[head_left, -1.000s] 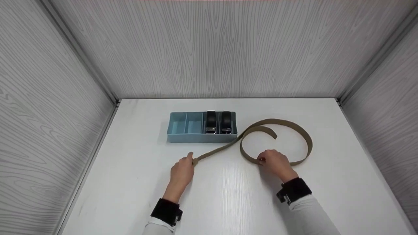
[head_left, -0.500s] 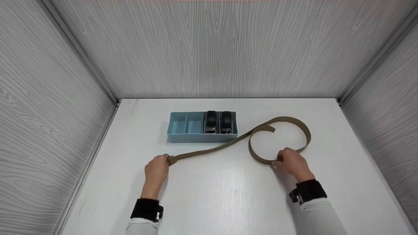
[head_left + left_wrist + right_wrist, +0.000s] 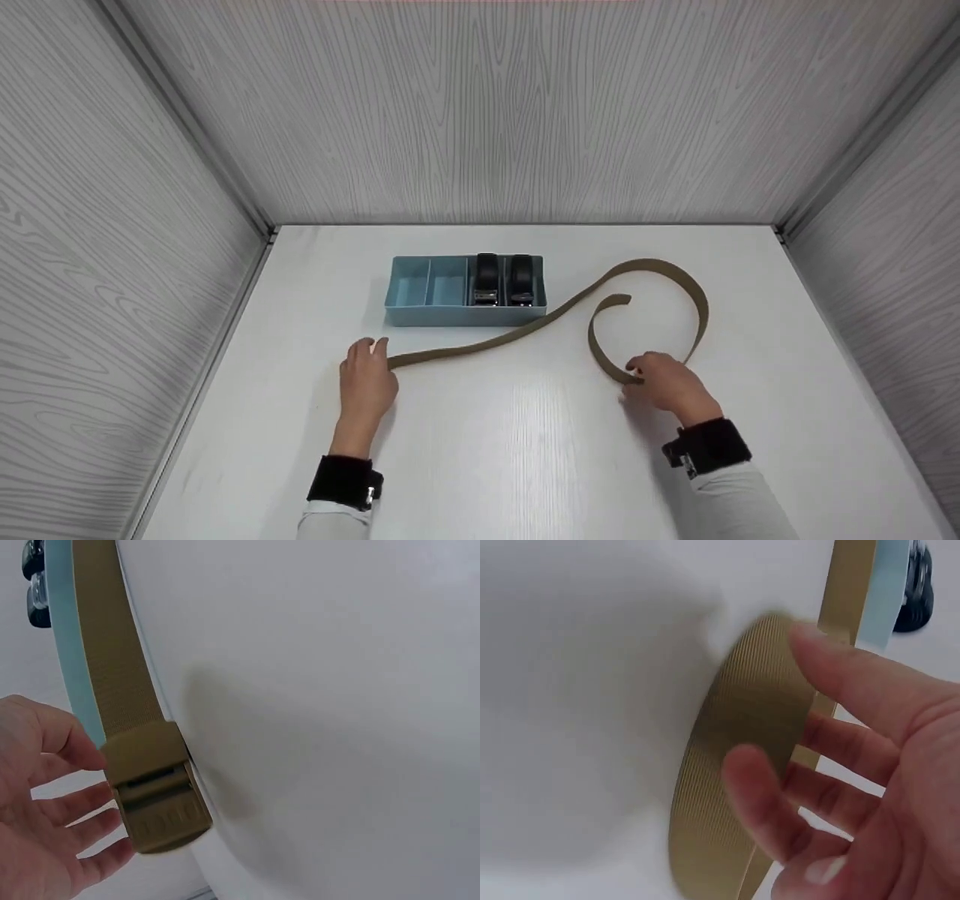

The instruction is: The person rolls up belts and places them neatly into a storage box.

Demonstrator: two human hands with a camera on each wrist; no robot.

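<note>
A tan webbing belt stretches over the white table, curving into a wide loop on the right. Its flat tan buckle is at the left end. My left hand is beside the buckle, fingers extended, with fingertips at or just behind its edge in the left wrist view. At the loop's near side, my right hand loosely holds the webbing, with some fingers behind the strap and others in front. The belt's free end curls inside the loop. In the head view my left hand hides the buckle.
Behind the belt sits a blue divided tray. Its right compartments hold two black rounded items, one a black roll with a metal part in front. A grey wood-grain panel rises at the back of the white table, with side panels left and right.
My left hand drew the buckle end leftward, then its fingers straightened beside it. The right hand moved right and slightly nearer with the strap. The loop has partly uncurled.
</note>
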